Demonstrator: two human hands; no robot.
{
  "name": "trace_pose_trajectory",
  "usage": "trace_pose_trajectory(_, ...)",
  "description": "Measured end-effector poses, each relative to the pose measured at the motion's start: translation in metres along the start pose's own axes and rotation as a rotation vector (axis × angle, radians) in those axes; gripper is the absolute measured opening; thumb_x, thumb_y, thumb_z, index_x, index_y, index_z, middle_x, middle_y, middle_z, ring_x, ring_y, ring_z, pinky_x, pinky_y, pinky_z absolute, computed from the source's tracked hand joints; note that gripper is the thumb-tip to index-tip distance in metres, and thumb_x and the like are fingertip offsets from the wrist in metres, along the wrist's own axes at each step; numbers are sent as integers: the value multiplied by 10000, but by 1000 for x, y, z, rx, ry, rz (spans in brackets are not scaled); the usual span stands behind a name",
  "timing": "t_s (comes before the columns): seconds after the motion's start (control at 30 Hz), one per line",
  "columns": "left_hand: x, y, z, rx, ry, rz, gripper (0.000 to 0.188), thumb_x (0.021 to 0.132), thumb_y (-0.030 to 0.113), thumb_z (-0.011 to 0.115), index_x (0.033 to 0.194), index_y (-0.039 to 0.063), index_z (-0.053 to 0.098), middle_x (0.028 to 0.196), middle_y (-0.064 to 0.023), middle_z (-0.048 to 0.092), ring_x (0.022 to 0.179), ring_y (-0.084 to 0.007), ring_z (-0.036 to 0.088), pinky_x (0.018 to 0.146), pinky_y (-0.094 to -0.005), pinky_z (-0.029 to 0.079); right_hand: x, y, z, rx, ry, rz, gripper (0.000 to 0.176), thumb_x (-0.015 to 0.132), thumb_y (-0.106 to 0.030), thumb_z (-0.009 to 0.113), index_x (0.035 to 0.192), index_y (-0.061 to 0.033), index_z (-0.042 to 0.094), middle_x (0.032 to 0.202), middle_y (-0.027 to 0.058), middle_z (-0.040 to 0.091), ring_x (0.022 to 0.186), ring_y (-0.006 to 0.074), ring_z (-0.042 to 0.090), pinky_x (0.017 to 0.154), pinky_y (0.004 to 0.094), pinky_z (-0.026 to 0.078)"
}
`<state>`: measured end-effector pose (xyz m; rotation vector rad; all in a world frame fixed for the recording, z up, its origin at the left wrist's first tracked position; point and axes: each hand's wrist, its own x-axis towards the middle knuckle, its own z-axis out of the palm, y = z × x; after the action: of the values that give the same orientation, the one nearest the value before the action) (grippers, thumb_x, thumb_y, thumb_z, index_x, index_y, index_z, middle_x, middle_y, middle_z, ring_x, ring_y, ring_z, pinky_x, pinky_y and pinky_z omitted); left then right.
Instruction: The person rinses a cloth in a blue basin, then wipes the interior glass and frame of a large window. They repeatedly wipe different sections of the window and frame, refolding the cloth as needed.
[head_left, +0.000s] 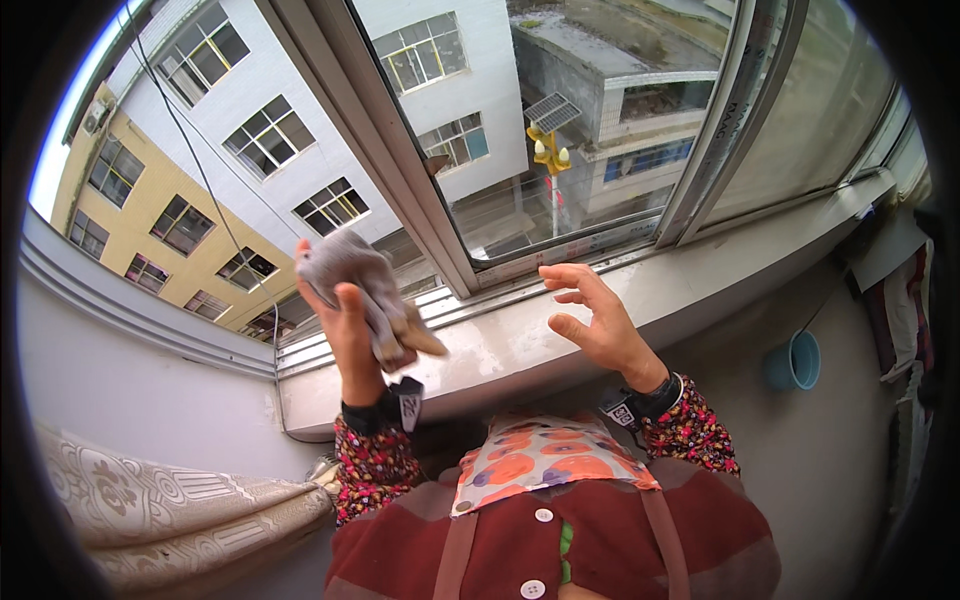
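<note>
My left hand (349, 330) holds a bunched grey cloth (352, 266) with brownish ends that hang over the sill. The cloth is slightly blurred and covers part of the fingers. Around it is the open part of a sliding window, left of the metal frame post (390, 150). To the right, my right hand (596, 319) is raised above the windowsill (487, 352), fingers apart and holding nothing. Behind its fingertips is the lower rail of the glass sash (570, 259). The pale sill looks wet in patches.
A blue bucket (795, 361) stands on the floor at right. A patterned curtain (180, 510) is gathered at lower left. A dark cable (277, 330) runs down by the left wall and over the sill's end. Outside are buildings and a solar street lamp (553, 142).
</note>
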<state>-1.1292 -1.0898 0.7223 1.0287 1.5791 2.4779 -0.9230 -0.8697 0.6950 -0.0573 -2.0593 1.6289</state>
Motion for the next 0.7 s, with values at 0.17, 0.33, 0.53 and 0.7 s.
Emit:
trace_pose_trajectory(0.17,94,-62,-33,-163,-146,-341,529,1020,299,493,1463,164,237,1221,-141,521,971,-221,621,785,-358,569,-20,14,9,-27,38,54,446,861,-198,738,1262,-60,599,1200,80,599,1052,192,611,906,321,494)
trace_pose_trajectory(0.33,131,-126,11,-15,-513,-458,416,984,266,587,1347,81,502,1173,-57,574,989,-135,588,812,-287,522,-45,20,15,-163,101,155,332,855,-178,741,1144,-36,661,1091,87,646,945,169,654,857,291,512)
trace_pose_trajectory(0.53,128,-146,47,-156,-1062,-730,485,914,345,714,1288,101,525,1153,16,580,1068,-104,535,956,-288,442,-75,27,14,-163,282,284,274,854,-126,739,1098,-18,679,1027,84,690,870,147,674,794,275,533)
trace_pose_trajectory(0.7,140,-164,44,-260,-1280,-883,299,915,140,707,1170,80,563,1066,-2,624,1002,-104,590,865,-261,495,-89,28,10,-147,421,331,261,860,-112,740,1095,-11,686,954,65,716,839,124,667,786,272,535)
